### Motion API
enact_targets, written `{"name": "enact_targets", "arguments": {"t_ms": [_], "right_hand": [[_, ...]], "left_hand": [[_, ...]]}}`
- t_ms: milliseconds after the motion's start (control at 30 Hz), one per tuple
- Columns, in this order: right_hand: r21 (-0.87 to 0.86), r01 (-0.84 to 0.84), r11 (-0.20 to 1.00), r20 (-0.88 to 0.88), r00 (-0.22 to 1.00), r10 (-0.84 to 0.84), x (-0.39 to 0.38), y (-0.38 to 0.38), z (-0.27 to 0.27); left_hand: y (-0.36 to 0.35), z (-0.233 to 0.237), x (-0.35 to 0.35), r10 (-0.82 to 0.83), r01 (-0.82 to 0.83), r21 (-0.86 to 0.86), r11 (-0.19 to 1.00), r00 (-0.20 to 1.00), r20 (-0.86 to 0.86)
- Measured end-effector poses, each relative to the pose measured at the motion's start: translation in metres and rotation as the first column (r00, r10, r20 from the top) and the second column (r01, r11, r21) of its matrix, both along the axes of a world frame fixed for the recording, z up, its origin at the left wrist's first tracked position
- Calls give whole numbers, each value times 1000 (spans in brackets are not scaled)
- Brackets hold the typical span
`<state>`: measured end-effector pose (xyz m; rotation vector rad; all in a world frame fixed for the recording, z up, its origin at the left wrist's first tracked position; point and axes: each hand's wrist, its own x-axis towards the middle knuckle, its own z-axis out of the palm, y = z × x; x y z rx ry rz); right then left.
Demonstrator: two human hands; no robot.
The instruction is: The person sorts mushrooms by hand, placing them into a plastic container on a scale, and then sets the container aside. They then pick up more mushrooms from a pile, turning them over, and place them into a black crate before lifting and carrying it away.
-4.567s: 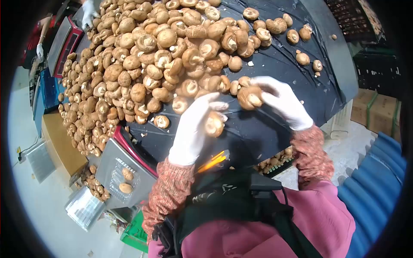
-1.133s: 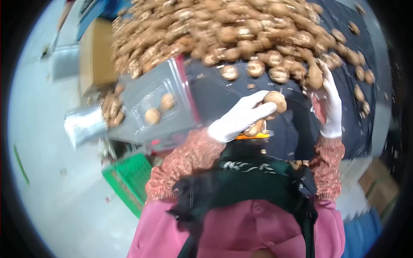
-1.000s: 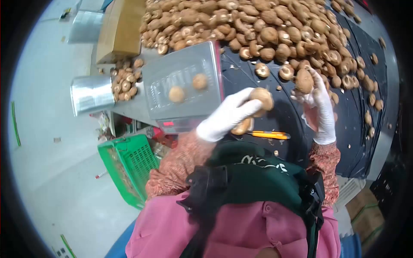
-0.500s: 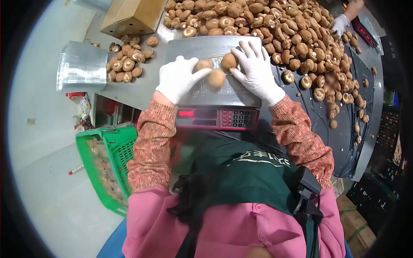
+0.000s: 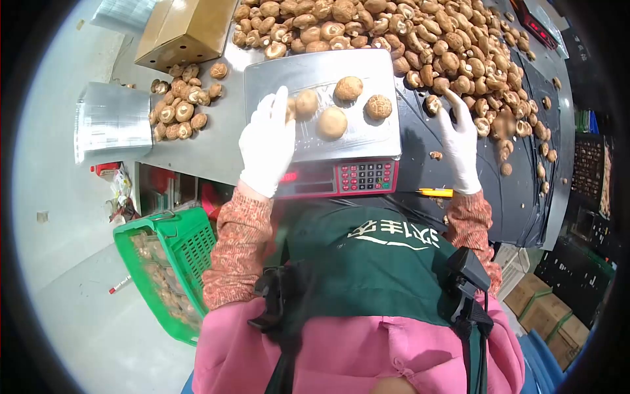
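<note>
Holding right hand (image 5: 457, 141) open near a likely light, bruisable mushroom (image 5: 433, 104), best cap-held, off the right edge of the scale plate (image 5: 382, 65), and straight-fingered left hand (image 5: 267, 141), with unclear grip, by its left edge.

Mushroom pile (image 5: 453, 62) cut @ top; scale digits (image 5: 289, 176) prob. part hidden.

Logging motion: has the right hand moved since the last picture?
Yes: the right hand has moved off the scale, rightward, to the mushroom pile's edge.
</note>
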<state>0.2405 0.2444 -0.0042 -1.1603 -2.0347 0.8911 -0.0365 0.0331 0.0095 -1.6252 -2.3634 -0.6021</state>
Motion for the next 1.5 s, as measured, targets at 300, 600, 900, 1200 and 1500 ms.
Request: {"name": "enact_targets", "arguments": {"t_ms": [300,600,900,1200,1500], "right_hand": [[-194,140,971,-46,987,-151,84,-2,-25],[-183,113,977,-31,992,-121,88,-2,-29],[-159,159,975,65,987,-150,101,1,-27],[110,111,988,144,981,-127,103,-6,-13],[-14,298,955,92,951,-295,153,-9,-27]], "left_hand": [[3,16,6,-173,-596,279,752,230,958],[-14,-5,31,129,-284,262,922,865,485],[-33,-3,34,74,-193,288,938,923,377],[2,-4,-41,-166,166,4,986,981,98],[-7,-9,-53,103,-40,-116,992,787,608]]}}
